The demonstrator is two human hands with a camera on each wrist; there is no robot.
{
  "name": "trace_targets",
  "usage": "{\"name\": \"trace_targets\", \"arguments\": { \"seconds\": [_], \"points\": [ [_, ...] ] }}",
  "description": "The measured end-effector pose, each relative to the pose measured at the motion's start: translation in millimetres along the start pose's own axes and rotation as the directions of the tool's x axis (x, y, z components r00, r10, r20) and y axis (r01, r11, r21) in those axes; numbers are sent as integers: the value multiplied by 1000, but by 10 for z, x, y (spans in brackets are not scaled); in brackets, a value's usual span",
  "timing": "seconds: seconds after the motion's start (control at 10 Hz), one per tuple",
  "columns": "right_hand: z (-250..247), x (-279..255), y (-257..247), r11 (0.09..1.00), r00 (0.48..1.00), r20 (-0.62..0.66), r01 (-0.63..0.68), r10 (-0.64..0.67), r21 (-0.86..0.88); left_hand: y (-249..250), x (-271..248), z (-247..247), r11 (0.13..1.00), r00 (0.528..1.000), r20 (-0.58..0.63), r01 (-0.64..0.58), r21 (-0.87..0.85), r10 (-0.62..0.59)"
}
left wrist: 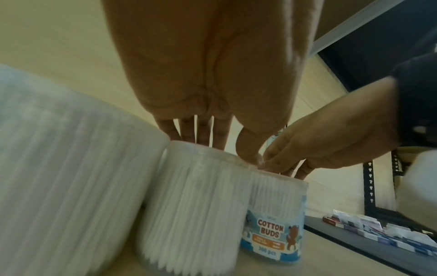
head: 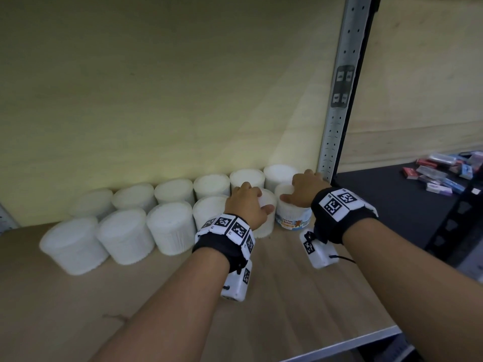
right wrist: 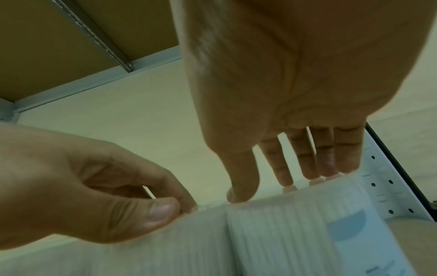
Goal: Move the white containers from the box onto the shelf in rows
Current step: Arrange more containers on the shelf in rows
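Observation:
Two rows of white cotton-bud containers stand on the wooden shelf, a back row against the wall and a front row. My left hand grips the top of a plain white container in the front row, fingers on its lid and thumb at the rim. Right beside it, my right hand grips the lid of the labelled "COTTON BUDS" container, fingertips on its far edge. Both containers stand upright on the board, touching each other. No box is in view.
A perforated metal upright stands just right of the right hand. Beyond it, a dark neighbouring shelf carries several small coloured packs. The shelf's front edge runs below my forearms. Bare board lies in front of the front row.

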State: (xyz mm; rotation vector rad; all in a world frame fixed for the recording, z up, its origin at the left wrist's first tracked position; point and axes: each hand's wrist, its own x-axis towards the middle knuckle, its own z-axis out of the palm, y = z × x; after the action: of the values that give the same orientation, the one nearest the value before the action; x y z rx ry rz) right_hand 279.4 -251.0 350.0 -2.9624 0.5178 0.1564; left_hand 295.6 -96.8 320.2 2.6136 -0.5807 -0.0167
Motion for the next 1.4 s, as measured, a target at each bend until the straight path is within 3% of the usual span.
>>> {"name": "trace_targets", "arguments": {
  "seconds": [0.2,0.4,0.6,0.8,1.4],
  "points": [
    [-28,1,17,999,999,32,22,-20,-46,2,-4,-1,1000,1000,-2,0,-10,0],
    [-134,-17,57,996,990,111,89,-91,23,-1,-2,-7,1000,1000,5,-1,-18,1],
    [-88,17,43,999,999,-21,34,-33,42,-8,-2,-4,1000,1000,2,-4,-22,4],
    [9,38,15,999,999,40,17,-15,-46,-5,-6,-2,1000,1000,0,-5,-10,5],
    [-36,-40,144,987,988,30,151,-153,49,19,-18,-16,1000,1000,1,-7,16,7]
  ]
}}
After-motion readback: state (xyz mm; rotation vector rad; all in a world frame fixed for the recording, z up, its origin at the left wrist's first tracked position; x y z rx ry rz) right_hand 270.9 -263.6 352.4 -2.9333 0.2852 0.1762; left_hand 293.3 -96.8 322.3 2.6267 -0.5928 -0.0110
